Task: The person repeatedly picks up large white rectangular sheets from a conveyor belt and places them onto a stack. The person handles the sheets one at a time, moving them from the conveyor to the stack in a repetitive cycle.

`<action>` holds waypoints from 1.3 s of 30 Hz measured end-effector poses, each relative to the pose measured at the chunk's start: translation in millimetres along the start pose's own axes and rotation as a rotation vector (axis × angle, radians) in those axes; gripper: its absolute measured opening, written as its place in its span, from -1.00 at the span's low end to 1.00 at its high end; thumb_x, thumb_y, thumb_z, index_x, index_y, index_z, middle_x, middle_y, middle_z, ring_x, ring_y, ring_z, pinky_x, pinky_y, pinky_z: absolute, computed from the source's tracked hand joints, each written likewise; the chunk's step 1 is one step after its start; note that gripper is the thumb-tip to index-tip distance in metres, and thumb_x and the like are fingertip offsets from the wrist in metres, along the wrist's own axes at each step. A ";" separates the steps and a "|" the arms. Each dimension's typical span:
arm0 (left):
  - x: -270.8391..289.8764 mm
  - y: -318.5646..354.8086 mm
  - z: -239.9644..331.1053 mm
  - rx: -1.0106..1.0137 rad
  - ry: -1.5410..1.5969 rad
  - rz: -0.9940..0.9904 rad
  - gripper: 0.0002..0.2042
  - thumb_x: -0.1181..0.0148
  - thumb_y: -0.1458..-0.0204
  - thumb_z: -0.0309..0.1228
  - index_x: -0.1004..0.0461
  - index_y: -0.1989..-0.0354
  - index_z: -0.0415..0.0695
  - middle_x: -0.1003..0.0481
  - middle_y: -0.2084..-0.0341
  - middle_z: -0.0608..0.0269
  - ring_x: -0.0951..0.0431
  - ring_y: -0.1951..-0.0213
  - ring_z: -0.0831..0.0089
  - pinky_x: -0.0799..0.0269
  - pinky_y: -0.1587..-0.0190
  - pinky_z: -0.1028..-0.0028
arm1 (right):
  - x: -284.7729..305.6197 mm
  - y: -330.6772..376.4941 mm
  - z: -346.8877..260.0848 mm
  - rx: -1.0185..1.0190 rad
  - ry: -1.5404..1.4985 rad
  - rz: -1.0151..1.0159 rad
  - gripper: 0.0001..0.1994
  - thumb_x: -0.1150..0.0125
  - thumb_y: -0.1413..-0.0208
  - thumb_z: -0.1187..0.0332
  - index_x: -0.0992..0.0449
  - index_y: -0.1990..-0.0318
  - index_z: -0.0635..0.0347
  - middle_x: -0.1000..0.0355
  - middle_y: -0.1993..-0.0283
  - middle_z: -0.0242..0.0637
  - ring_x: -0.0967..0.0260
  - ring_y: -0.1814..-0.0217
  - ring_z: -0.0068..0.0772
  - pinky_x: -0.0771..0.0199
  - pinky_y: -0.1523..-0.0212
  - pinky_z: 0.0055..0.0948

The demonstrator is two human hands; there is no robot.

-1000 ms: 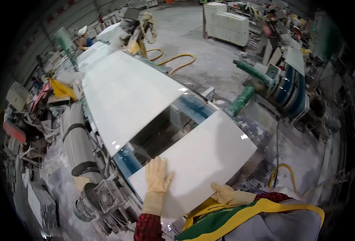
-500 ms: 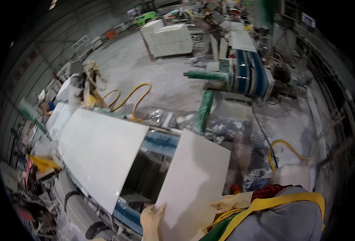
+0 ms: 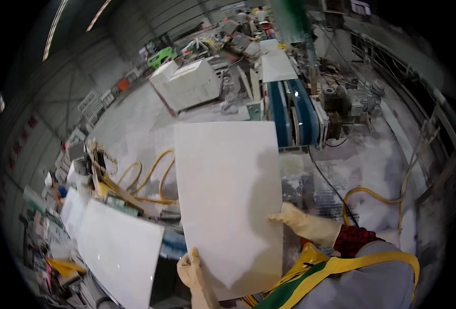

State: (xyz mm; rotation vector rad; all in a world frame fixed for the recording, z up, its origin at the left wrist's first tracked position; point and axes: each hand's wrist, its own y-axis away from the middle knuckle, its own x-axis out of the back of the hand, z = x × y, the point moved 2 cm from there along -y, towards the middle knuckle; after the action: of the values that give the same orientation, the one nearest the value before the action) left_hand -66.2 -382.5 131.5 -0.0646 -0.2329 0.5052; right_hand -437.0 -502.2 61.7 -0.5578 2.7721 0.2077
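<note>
Both my hands wear cream rubber gloves and grip one large white slab [image 3: 223, 180] by its long edges. My left hand [image 3: 190, 270] is closed on the slab's lower left edge, thumb on the face. My right hand [image 3: 302, 224] is closed on its right edge, thumb lying on the face; the other fingers are behind the slab. The slab is raised and tilted in front of me, with a shadow across its right side. Another white slab [image 3: 117, 247] lies to the left on a conveyor with a blue belt [image 3: 174, 243].
Ahead stands a second conveyor with blue belts [image 3: 292, 116] and a motor [image 3: 359, 102]. White stacked slabs [image 3: 192, 85] sit on the floor beyond. Yellow hoses [image 3: 372, 191] and a black cable [image 3: 327, 177] cross the floor. Far left, a person [image 3: 58, 185] stands by the line.
The slab has been lifted off the near conveyor and swung more upright, toward the far conveyor. Both hands have stayed on it, and the right arm has reached out. My view has turned right.
</note>
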 end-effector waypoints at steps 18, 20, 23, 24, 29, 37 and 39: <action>-424.4 -138.6 -41.9 0.320 0.103 -0.346 -0.56 -0.25 -0.44 -0.09 -0.75 0.09 -0.31 -0.72 0.34 0.28 -0.60 0.38 0.57 -0.50 0.29 0.47 | 298.5 -63.0 -144.6 0.086 0.435 0.489 -0.57 -0.31 -0.40 0.43 -0.52 -0.38 0.15 -0.56 -0.31 -0.18 -0.44 -0.41 -0.22 -0.54 -0.28 -0.18; -455.1 -159.1 -51.9 0.307 -0.012 -0.424 -0.55 -0.22 -0.44 -0.07 -0.76 0.08 -0.30 -0.72 0.33 0.28 -0.61 0.36 0.57 -0.50 0.28 0.44 | 316.2 -68.6 -155.1 0.025 0.562 0.479 -0.52 -0.31 -0.38 0.45 -0.48 -0.43 0.15 -0.52 -0.38 -0.16 -0.34 -0.52 -0.16 -0.45 -0.39 -0.17; -496.5 -198.1 -101.4 0.308 -0.128 -0.396 -0.51 -0.20 -0.41 -0.02 -0.76 0.03 -0.28 -0.72 0.37 0.25 -0.62 0.36 0.54 -0.49 0.26 0.41 | 347.3 -106.4 -139.4 0.092 0.393 0.592 -0.62 -0.40 -0.35 0.25 -0.62 -0.22 0.23 -0.64 -0.17 -0.18 -0.53 -0.22 -0.34 -0.54 -0.21 -0.28; -512.0 -212.7 -111.9 0.332 -0.150 -0.347 -0.50 -0.21 -0.40 0.00 -0.76 0.03 -0.28 -0.71 0.38 0.24 -0.62 0.36 0.52 -0.49 0.26 0.40 | 367.7 -130.9 -126.5 0.063 0.325 0.628 -0.63 -0.40 -0.36 0.22 -0.65 -0.19 0.23 -0.67 -0.13 -0.17 -0.58 -0.17 -0.36 -0.56 -0.19 -0.30; -570.6 -263.7 -30.5 0.324 -0.278 -0.542 -0.45 -0.15 -0.34 0.08 -0.75 0.01 -0.23 -0.73 0.30 0.15 -0.69 0.24 0.27 -0.55 0.08 0.23 | 455.6 -172.3 -93.5 0.123 0.959 0.645 -0.54 -0.25 -0.34 0.50 -0.54 -0.39 0.16 -0.58 -0.32 -0.09 -0.49 -0.38 -0.07 -0.49 -0.40 -0.17; -629.7 -343.9 -21.2 0.381 -0.378 -0.700 -0.46 -0.10 -0.34 0.03 -0.67 -0.17 -0.19 -0.73 0.08 0.03 -0.71 0.04 0.21 -0.55 -0.07 0.24 | 453.8 -193.7 -91.2 -0.235 0.310 0.757 -0.58 -0.21 -0.42 0.32 -0.53 -0.37 0.21 -0.61 -0.26 -0.08 -0.57 -0.26 -0.04 -0.57 -0.30 -0.11; -634.5 -348.8 -4.8 0.526 -0.091 -0.739 -0.48 -0.09 -0.36 -0.02 -0.62 -0.24 -0.19 -0.71 0.01 0.05 -0.70 0.00 0.24 -0.56 -0.09 0.26 | 444.5 -177.1 -76.1 -0.467 -0.165 0.802 -0.57 -0.22 -0.45 0.22 -0.53 -0.35 0.21 -0.61 -0.26 -0.09 -0.57 -0.26 -0.11 -0.58 -0.28 -0.12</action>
State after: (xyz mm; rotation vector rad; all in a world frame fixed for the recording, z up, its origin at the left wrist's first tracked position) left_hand -439.3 -995.9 38.1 0.5429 -0.1898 -0.1794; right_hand -777.1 -836.4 -24.4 0.4958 2.6212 1.0285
